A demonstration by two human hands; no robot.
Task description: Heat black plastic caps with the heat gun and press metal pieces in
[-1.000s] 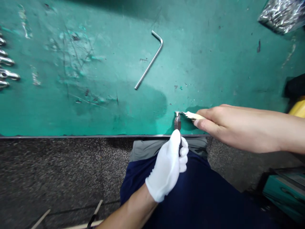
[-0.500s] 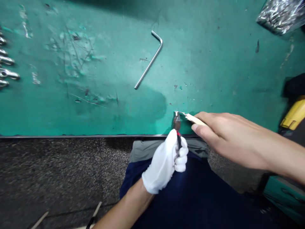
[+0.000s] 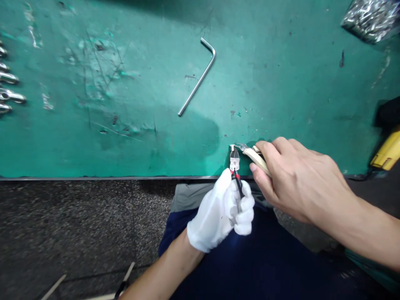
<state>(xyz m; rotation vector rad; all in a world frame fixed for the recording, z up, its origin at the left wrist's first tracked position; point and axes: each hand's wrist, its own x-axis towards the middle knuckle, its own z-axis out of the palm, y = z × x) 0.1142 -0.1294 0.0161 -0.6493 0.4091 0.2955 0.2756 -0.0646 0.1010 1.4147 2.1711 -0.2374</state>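
My left hand [image 3: 220, 208], in a white glove, is closed round the red-and-black handles of a pair of pliers [image 3: 234, 161] that points away from me at the table's front edge. A small shiny metal piece [image 3: 231, 147] sits at the tips of its jaws. My bare right hand [image 3: 295, 179] grips a second pair of pliers [image 3: 256, 160] with cream handles. Its slim metal jaws reach left, close beside the small metal piece; whether they touch it I cannot tell. The palm hides the rear of the cream handles.
An L-shaped hex key [image 3: 198, 83] lies on the green tabletop [image 3: 140, 100] beyond my hands. Several shiny metal parts [image 3: 11, 96] line the left edge. A clear bag of metal pieces [image 3: 371, 21] is at the top right, and a yellow-and-black object [image 3: 387, 152] at the right.
My right hand has turned, bringing more of the cream-handled pliers into view. The pliers in my left hand have rolled so their flat face and both handles show, and the gloved fingers have loosened slightly.
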